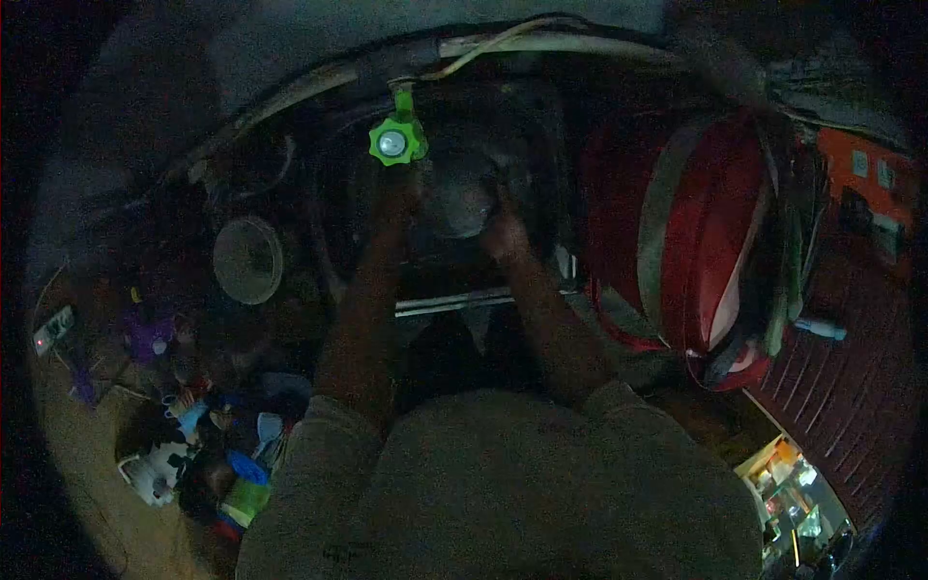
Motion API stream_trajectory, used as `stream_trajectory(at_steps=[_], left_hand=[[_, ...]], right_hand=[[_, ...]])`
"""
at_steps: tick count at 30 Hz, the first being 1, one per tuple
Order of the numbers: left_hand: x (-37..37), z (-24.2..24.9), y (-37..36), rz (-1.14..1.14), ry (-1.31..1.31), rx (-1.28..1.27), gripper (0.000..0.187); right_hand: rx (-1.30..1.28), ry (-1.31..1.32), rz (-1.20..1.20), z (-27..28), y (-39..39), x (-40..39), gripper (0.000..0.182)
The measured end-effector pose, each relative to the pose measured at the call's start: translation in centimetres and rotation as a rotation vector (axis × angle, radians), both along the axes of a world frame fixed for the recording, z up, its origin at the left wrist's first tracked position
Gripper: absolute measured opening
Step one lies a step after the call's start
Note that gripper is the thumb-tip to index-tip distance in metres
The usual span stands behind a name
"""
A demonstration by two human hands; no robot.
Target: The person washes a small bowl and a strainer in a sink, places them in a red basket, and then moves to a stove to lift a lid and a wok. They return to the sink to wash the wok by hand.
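The view is very dark. Between my two hands is a round, greyish dish-like thing [462, 201], held over a dark sink basin [440, 280]; its exact kind does not show. My left hand [410, 200] is closed at its left edge, with the fingers mostly lost in shadow. At the right edge, my right hand [505, 232] grips it, fingers pointing up along the rim. A bright green tap knob [393, 144] stands just above my left hand.
A pale round lid or bowl [248, 260] lies left of the basin. To the right stands a red bag with a grey stripe [696, 232]. Mixed small items, including a blue one [248, 468], lie lower left. A pale pipe [541, 43] runs along the back.
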State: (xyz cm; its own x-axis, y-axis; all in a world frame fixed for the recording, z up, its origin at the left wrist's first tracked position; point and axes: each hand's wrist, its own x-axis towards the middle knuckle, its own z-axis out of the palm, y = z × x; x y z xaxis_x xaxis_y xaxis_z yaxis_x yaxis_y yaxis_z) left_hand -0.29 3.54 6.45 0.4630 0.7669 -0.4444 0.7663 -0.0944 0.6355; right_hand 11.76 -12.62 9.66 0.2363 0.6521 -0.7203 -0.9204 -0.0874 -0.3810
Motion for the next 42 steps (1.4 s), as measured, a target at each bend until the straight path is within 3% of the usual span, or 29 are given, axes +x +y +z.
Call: stream_trajectory(at_steps=[2,5,7,8,9,12,14,17,18,19,21,22,24,26,27,28,30,31,33,34,36,38,42], left_hand=[[-1.0,4.0,-0.6,0.285,0.038,-0.339,0.029],[-2.9,3.4,-1.5,0.010,0.119,-0.139,0.032],[-3.3,3.1,-2.5,-0.147,0.153,-0.048,0.035],[-3.3,3.1,-3.3,-0.203,0.164,-0.019,0.035],[-2.9,3.5,-4.4,0.038,-0.047,-0.100,0.040],[-2.8,4.8,-4.5,0.353,-0.326,-0.241,0.048],[-2.6,7.8,-4.0,0.426,-0.401,-0.301,0.051],[-3.9,9.7,-3.0,0.349,-0.384,-0.276,0.050],[-4.5,9.7,-2.7,0.310,-0.368,-0.261,0.050],[-4.7,9.3,-2.4,0.268,-0.336,-0.242,0.050],[-4.8,8.3,-2.1,0.178,-0.267,-0.194,0.049],[-4.5,7.5,-2.2,0.131,-0.218,-0.163,0.049],[-3.2,5.6,-2.3,0.025,-0.123,-0.106,0.048],[-1.3,3.1,-2.9,-0.081,-0.034,-0.069,0.047],[-0.1,1.9,-3.3,-0.137,0.007,-0.056,0.047],[1.3,0.6,-3.8,-0.185,0.046,-0.047,0.047],[4.3,-2.1,-5.4,-0.266,0.117,-0.025,0.046],[5.6,-3.2,-6.4,-0.283,0.150,-0.008,0.046],[8.3,-5.4,-7.9,-0.299,0.187,0.022,0.045],[9.2,-6.1,-8.3,-0.296,0.189,0.034,0.045],[9.7,-7.3,-8.2,-0.275,0.161,0.026,0.044],[9.6,-7.6,-7.2,-0.260,0.080,0.001,0.043],[6.9,-4.6,-4.0,-0.181,-0.128,-0.055,0.042]], right_hand=[[-0.011,-0.079,0.003,-3.0,-0.3,0.9,0.049],[-0.022,-0.531,0.213,-10.4,1.4,0.7,0.047],[0.040,-1.105,0.384,-17.7,3.2,-1.3,0.045],[0.002,-1.319,0.580,-16.0,3.8,-2.0,0.043],[-0.035,-1.529,0.785,-14.0,4.6,-2.8,0.041],[-0.104,-1.926,1.220,-10.7,6.3,-6.3,0.037],[-0.040,-2.167,0.630,-9.6,6.4,-8.5,0.053],[0.148,-2.008,0.653,-1.8,4.4,-4.0,0.047],[0.149,-2.008,0.658,-2.6,3.9,-3.0,0.047],[-0.105,-1.620,0.804,-3.4,3.7,-2.0,0.046],[-0.331,-1.211,0.916,-3.7,3.2,0.3,0.046],[-0.134,-0.846,0.711,-3.5,2.6,1.8,0.049],[0.052,-0.488,0.505,0.6,2.7,3.4,0.052],[-0.403,-0.755,0.572,9.0,2.5,3.6,0.059],[-0.407,-0.769,0.583,7.2,1.1,4.2,0.059],[-0.235,-0.806,0.368,3.7,-0.8,4.9,0.057],[-0.051,-0.843,0.183,3.9,-1.9,5.4,0.055],[-0.310,-1.057,0.310,8.1,-1.6,4.6,0.050],[-0.557,-1.288,0.455,8.6,-3.1,3.9,0.046],[-0.494,-1.308,0.342,4.9,-5.0,4.0,0.046],[-0.423,-1.325,0.241,4.4,-5.1,4.1,0.047],[-0.691,-1.152,0.466,4.7,-5.0,4.1,0.048],[-0.502,-1.302,0.380,3.8,-6.1,4.1,0.038]])
